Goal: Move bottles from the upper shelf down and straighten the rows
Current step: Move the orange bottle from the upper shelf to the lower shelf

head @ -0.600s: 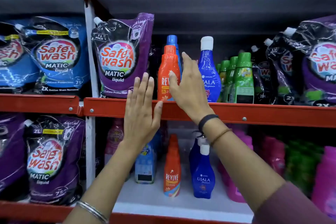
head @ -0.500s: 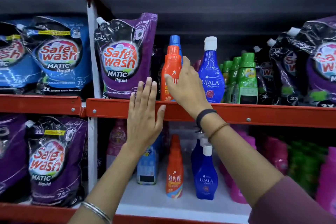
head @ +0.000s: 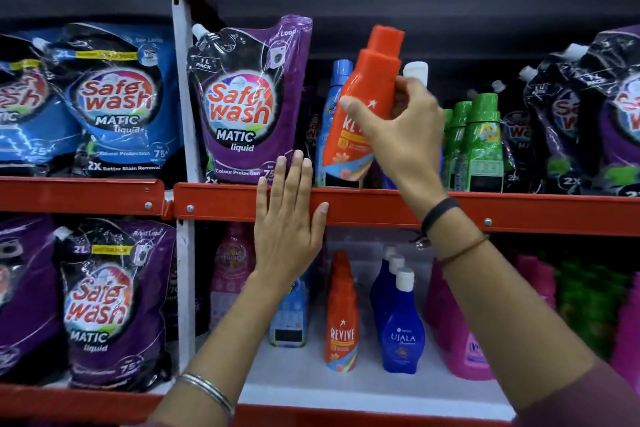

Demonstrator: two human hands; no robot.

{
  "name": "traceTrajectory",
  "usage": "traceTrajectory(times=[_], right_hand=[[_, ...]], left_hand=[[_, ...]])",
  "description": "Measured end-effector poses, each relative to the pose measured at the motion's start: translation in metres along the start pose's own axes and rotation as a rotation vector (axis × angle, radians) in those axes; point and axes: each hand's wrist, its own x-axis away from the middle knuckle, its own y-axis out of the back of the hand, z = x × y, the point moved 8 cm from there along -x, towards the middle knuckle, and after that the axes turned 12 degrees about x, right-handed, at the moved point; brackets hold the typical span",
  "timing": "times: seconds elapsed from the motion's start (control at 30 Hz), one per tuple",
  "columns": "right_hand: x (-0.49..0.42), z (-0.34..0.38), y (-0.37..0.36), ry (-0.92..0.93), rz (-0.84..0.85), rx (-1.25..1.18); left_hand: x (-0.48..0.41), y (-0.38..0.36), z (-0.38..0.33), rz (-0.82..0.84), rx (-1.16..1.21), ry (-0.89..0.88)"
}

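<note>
The orange plastic bottle (head: 360, 114) is now lifted, tilted toward 1 o'clock, right hand (head: 401, 135) fingers pinching it; left hand (head: 287, 218) spread flat; several bottles remain above.

Single head-worn wide-angle view, facing the shelving head-on at close range, level with the upper shelf's front edge (head: 381, 206); lower shelf (head: 346, 392) seen from slightly above.

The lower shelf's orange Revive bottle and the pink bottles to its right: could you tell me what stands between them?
In the head view, blue Ujala bottles with white caps stand in a short row between the orange Revive bottle and the pink bottles.
</note>
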Motion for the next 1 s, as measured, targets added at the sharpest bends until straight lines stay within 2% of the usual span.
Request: traceTrajectory(times=[0.3,0.6,1.0], right_hand=[[0.039,-0.039,0.032,-0.153,0.210,-0.219],[0.125,-0.108,0.016,-0.252,0.418,-0.154],[0.236,-0.180,-0.057,-0.450,0.681,-0.030]], left_hand=[[0.005,0.002,-0.003,0.011,0.042,0.006],[0.005,0.000,-0.001,0.040,0.032,0.011],[0.005,0.001,0.000,0.018,0.034,-0.011]])
